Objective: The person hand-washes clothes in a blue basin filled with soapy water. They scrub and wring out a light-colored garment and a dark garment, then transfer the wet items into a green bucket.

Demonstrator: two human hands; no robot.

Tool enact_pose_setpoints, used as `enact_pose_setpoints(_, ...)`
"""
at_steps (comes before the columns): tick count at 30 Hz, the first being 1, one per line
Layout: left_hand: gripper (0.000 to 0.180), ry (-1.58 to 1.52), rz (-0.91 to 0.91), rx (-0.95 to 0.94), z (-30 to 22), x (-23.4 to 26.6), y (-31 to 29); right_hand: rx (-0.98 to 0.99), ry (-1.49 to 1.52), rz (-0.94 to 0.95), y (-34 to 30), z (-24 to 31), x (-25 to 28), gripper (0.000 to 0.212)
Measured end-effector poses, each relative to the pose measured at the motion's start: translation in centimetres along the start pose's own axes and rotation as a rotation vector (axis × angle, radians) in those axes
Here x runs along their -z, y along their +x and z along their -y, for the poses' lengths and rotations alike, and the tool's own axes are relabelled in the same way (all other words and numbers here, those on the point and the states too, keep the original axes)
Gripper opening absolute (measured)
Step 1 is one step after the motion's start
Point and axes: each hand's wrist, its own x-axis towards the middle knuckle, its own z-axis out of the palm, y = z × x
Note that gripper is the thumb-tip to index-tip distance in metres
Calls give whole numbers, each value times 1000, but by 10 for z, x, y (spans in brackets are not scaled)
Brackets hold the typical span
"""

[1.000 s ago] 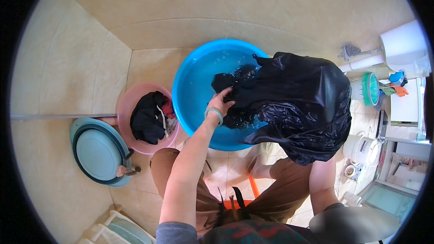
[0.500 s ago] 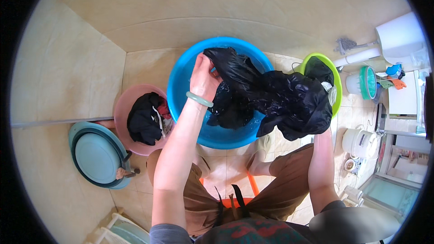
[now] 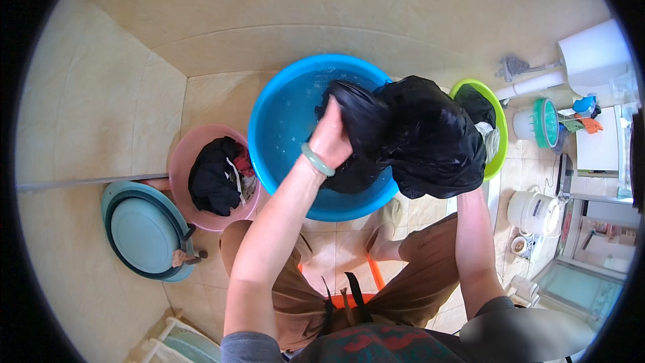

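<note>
A wet black garment point(image 3: 437, 138) is bunched above the right half of a blue basin point(image 3: 262, 161) and past its right rim. My left hand point(image 3: 332, 133), with a pale green bangle at the wrist, is closed on the garment's left part over the basin. The rest of the cloth covers my right hand, so its fingers are hidden; only the right forearm shows below the bundle. Bluish water with a few suds shows in the basin's left half. Part of the dark cloth hangs low, close to the water.
Left of the basin stands a pink basin point(image 3: 180, 185) with dark and red clothes, beside stacked grey-blue basins point(image 3: 144, 235). A lime green bucket point(image 3: 498, 128) holding black and white cloth is at the right. Further right are a white lidded bucket point(image 3: 534, 212) and a white-and-green pail point(image 3: 547, 124).
My left hand has moved right and slightly down with its part of the garment, uncovering the basin's left half. The bundle over my right hand has risen and looks rounder.
</note>
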Motion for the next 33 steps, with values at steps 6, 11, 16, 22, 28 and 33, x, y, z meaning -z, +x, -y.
enact_pose_setpoints(6, 48, 327, 59, 87, 46, -6, -7, -139, -135, 201, -19, -22, -39, 37)
enact_pose_setpoints(11, 40, -18, 284, 241, 89, 35, -1, -213, -364, 426, -47, -36, -61, 37)
enact_pose_setpoints(16, 28, 507, 215, 135, 130, 168, 30, -185, -415, 610, -62, -54, -93, 37)
enact_pose_setpoints(22, 27, 1608, 24, 238, 105, 156, -7, -214, -354, 625, -68, -76, -105, 49)
enact_pose_setpoints(28, 26, 2018, -133, 75, 43, 99, 5, 279, -1039, 705, -60, -63, -84, 53)
enact_pose_setpoints(33, 26, 2107, -149, 45, 6, 44, 19, -73, -792, 538, -51, -53, -60, 47)
